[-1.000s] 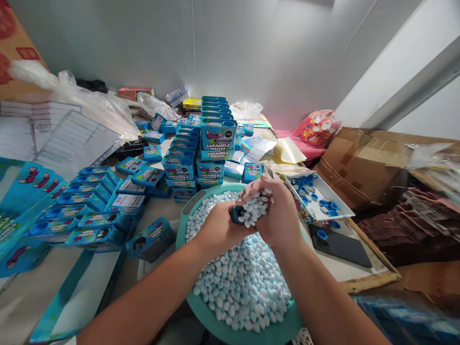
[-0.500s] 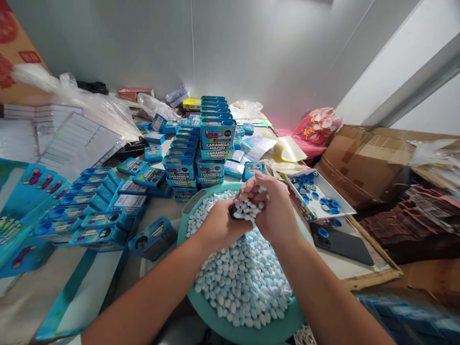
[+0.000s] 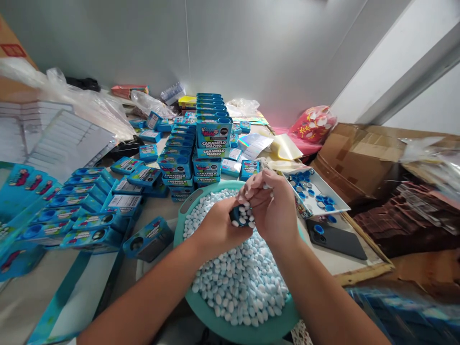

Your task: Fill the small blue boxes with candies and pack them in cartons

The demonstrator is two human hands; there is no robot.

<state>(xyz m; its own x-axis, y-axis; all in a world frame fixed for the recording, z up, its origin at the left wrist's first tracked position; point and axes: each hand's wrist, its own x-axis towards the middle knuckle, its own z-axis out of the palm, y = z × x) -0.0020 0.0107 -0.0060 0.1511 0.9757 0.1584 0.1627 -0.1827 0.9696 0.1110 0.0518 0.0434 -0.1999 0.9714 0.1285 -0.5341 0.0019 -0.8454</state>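
Note:
A round turquoise tub [image 3: 210, 316] full of pale blue and white candies [image 3: 240, 278] stands in front of me. Above it, my left hand [image 3: 219, 223] is closed round a small dark blue candy box [image 3: 236, 214], mostly hidden by the fingers. Loose candies lie at the box's open top. My right hand [image 3: 275, 206] is cupped against the far side of that top, fingers together, with a few candies showing by its thumb and palm.
Stacked blue candy boxes [image 3: 213, 139] stand behind the tub, with more rows of boxes [image 3: 86, 206] to the left. At the right are a white tray [image 3: 339, 207] of blue caps, a dark phone [image 3: 341, 242] and cardboard boxes [image 3: 359, 153].
The heap of candies at the box's top has shrunk, and the dark opening shows more. My right hand has tipped slightly more upright. The whole view has shifted a little.

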